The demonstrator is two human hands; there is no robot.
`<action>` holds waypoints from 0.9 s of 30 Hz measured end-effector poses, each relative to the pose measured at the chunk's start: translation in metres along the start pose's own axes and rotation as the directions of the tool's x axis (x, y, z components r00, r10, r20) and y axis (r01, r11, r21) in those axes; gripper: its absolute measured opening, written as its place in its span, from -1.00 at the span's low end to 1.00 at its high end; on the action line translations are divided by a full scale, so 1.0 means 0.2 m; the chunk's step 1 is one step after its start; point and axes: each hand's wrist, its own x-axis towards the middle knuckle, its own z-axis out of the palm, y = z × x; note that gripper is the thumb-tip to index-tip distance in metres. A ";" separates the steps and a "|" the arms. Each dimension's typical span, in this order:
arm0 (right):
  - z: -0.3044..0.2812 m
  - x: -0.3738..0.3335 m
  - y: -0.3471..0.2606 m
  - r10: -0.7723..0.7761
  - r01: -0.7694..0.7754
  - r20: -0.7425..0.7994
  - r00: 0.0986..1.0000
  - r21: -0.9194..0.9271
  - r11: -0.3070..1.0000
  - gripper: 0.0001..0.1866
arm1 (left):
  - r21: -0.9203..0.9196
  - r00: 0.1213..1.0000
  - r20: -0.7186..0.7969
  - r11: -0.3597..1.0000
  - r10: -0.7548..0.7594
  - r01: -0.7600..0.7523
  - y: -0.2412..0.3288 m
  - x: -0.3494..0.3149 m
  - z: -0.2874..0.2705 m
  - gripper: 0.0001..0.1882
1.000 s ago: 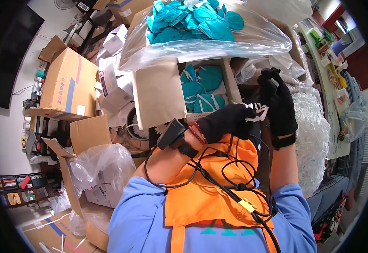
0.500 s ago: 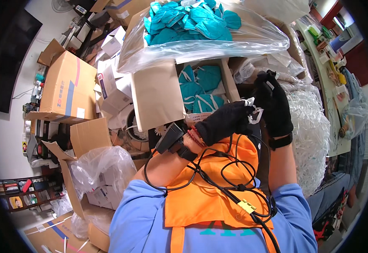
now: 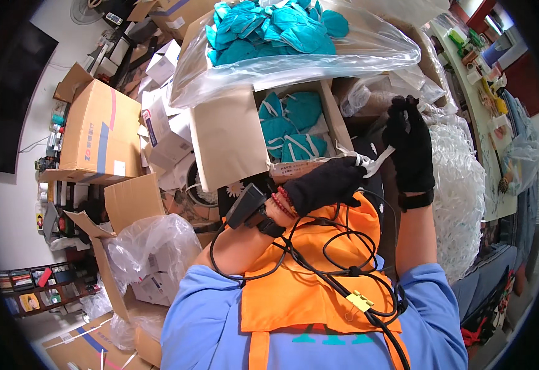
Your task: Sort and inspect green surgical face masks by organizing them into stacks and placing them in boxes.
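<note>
My left hand (image 3: pixel 328 185), in a black glove, is closed around white elastic straps (image 3: pixel 377 164) in front of the open carton. The straps run as a loose band to my right hand (image 3: pixel 410 148), also black-gloved, which is raised with curled fingers and grips their other end at its left side. Inside the carton (image 3: pixel 337 114) by my left hand lie several teal face masks (image 3: pixel 303 111) with white straps. Behind them a large heap of teal masks (image 3: pixel 275 31) rests on a clear plastic bag (image 3: pixel 368 58).
To my right is a big mass of white straps (image 3: pixel 457 191), beside a cluttered table (image 3: pixel 497 203). Cartons (image 3: pixel 99 132) and white boxes (image 3: pixel 167 126) crowd the left. Black cables (image 3: pixel 337 280) cross my orange apron (image 3: pixel 306 308).
My right hand has moved slightly right and away from my left. The white straps, bunched at my left fingers before, now stretch out between both hands.
</note>
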 end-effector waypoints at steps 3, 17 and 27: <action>-0.09 0.04 0.02 0.073 -0.055 0.062 0.995 -0.251 0.966 -0.64 | 0.222 0.984 0.137 0.971 -0.118 0.086 0.02 0.01 -0.02 -0.52; 0.13 -0.06 -0.02 0.186 -0.180 0.142 0.972 -0.058 0.982 -0.79 | -0.531 0.870 -0.079 0.759 -0.487 0.377 0.07 0.04 0.00 -0.54; 0.14 -0.09 0.01 0.170 -0.162 0.084 0.982 -0.096 0.982 -0.73 | -0.964 0.761 0.126 0.102 -0.636 0.244 0.02 0.06 0.05 -0.68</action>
